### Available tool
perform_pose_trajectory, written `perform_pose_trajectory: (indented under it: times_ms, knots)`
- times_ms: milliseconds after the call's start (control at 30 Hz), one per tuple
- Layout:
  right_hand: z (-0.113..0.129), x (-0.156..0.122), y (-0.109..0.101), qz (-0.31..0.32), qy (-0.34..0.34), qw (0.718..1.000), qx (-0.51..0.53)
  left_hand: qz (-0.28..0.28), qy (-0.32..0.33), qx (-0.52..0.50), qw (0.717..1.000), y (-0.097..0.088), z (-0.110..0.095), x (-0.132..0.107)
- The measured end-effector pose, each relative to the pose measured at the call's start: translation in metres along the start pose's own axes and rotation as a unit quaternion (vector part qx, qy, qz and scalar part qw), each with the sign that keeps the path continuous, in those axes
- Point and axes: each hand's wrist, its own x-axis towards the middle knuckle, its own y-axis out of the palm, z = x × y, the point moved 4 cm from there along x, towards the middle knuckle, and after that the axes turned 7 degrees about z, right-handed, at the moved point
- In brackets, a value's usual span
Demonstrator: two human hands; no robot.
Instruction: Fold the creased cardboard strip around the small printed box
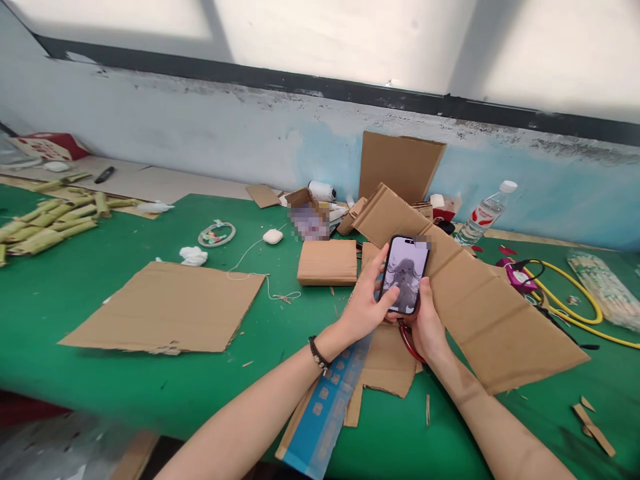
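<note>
A smartphone with a lit screen showing a grey figure is held upright above the table. My left hand grips its left side, the thumb lying over the lower screen. My right hand closes around its lower right edge. Below the hands lie a blue printed strip and torn cardboard pieces. A red curved handle shows beside my right hand; the rest of that tool is hidden. Behind the phone leans a long folded cardboard sheet.
The green table also bears a flat cardboard sheet, a small cardboard box and a white case with a cord. At right stand a water bottle and a yellow cable. Green stalks lie at left.
</note>
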Motion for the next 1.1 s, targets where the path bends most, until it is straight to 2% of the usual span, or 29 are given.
perform_pose_trajectory:
  times_ms: [600, 800, 1000, 1100]
  knots:
    - [-0.0002, -0.0011, 0.0015, 0.010, 0.011, 1.000, -0.001, 0.004, 0.028, -0.009, 1.000, 0.0008, 0.0006, 0.0000]
    - [-0.0015, -0.0006, -0.0015, 0.005, 0.011, 1.000, -0.012, 0.000, -0.014, -0.021, 1.000, 0.0018, -0.0013, -0.0024]
    - [0.0015, -0.0022, 0.0022, -0.002, 0.015, 1.000, -0.002, -0.027, 0.013, 0.077, 0.997, -0.0016, -0.0021, -0.0064]
    - [0.0029, -0.0027, 0.0026, -0.001, 0.018, 1.000, -0.001, -0.016, 0.002, 0.060, 0.998, -0.0016, -0.0002, -0.0065]
